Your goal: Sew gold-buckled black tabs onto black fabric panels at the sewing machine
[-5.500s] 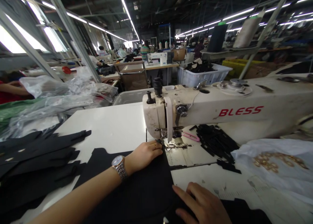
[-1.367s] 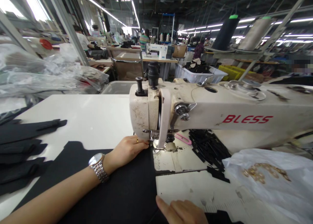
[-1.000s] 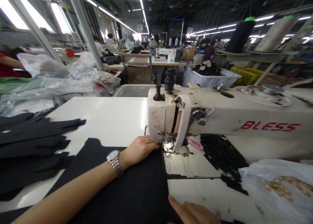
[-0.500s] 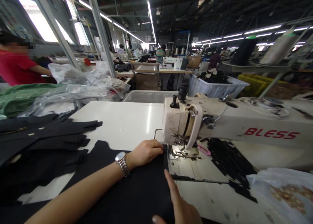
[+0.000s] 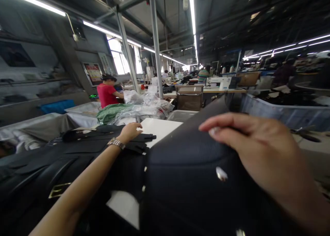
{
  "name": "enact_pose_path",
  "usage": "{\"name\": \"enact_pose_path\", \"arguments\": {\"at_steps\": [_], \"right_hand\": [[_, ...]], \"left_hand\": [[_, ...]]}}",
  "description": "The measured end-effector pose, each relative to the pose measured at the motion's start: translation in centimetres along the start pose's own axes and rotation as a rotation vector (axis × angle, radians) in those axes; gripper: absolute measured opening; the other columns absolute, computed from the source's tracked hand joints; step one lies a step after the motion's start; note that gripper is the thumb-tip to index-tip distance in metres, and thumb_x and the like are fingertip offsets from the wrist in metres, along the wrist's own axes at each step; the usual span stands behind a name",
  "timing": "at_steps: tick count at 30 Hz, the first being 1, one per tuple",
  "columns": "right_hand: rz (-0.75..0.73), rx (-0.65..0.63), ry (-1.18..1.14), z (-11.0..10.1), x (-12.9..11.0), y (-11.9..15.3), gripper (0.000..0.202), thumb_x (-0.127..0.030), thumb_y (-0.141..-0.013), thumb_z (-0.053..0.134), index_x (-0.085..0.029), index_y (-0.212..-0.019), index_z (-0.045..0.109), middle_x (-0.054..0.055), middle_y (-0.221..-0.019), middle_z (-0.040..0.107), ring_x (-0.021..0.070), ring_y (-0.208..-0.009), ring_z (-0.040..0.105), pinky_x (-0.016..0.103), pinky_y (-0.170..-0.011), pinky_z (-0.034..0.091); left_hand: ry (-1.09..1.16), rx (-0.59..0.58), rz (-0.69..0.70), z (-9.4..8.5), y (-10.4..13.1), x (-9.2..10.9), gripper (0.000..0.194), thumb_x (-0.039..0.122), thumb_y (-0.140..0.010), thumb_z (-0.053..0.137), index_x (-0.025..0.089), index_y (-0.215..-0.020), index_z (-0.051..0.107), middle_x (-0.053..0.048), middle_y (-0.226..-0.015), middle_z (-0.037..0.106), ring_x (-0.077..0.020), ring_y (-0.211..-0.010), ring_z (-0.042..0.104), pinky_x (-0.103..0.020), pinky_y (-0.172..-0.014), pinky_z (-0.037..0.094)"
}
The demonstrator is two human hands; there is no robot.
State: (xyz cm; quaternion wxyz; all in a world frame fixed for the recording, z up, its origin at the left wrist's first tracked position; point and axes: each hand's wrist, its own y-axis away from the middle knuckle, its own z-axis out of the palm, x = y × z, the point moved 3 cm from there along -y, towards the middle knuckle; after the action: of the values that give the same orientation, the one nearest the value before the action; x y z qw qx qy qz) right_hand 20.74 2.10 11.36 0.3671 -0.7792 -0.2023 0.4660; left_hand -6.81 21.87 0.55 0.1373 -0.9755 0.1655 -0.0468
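Observation:
A large black leather-like panel (image 5: 190, 157) rises tilted in front of me, filling the middle of the view; a shiny metal stud (image 5: 221, 174) sits on its face. My right hand (image 5: 257, 146) is at the panel's upper right with thumb and forefinger pinched together on it. Further left, my left hand (image 5: 130, 132), wearing a metal watch, reaches over a pile of black cut pieces (image 5: 85, 150), its fingers partly stretched and slightly apart. A gold-coloured buckle (image 5: 59, 190) lies on that pile. The panel hides part of the white table (image 5: 162, 127).
Clear plastic bags (image 5: 146, 108) and green cloth (image 5: 110, 113) are heaped beyond the table. A person in red (image 5: 106, 93) works behind them. To the right stands a large pale bin (image 5: 273, 114) with dark scraps. A brown chair (image 5: 189, 100) is further back.
My view has swung left, and the sewing machine beside me is out of sight. The right hand has lifted a black panel; the left hand has moved from the machine to the pile.

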Motion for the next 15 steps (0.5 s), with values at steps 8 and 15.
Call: {"name": "enact_pose_path", "arguments": {"at_steps": [8, 15], "right_hand": [[-0.078, 0.587, 0.133, 1.7, 1.6, -13.3, 0.030, -0.007, -0.081, 0.031, -0.004, -0.085, 0.061, 0.001, -0.078, 0.063, 0.0039, -0.069, 0.054, 0.017, -0.064, 0.039], [0.519, 0.482, 0.271, 8.6, 10.3, -8.9, 0.032, -0.001, -0.079, 0.033, -0.006, -0.106, 0.048, 0.015, -0.109, 0.048, 0.0217, -0.104, 0.044, 0.036, -0.086, 0.033]], "left_hand": [[-0.234, -0.132, -0.132, 0.3, 6.5, -7.0, 0.026, 0.027, -0.074, 0.049, 0.006, -0.065, 0.061, -0.014, -0.067, 0.066, -0.0233, -0.061, 0.062, -0.026, -0.053, 0.044], [-0.262, 0.005, -0.014, -1.1, 6.7, -4.9, 0.023, 0.015, -0.073, 0.050, 0.008, -0.052, 0.055, -0.011, -0.053, 0.061, -0.0192, -0.052, 0.060, -0.026, -0.052, 0.045]]}}
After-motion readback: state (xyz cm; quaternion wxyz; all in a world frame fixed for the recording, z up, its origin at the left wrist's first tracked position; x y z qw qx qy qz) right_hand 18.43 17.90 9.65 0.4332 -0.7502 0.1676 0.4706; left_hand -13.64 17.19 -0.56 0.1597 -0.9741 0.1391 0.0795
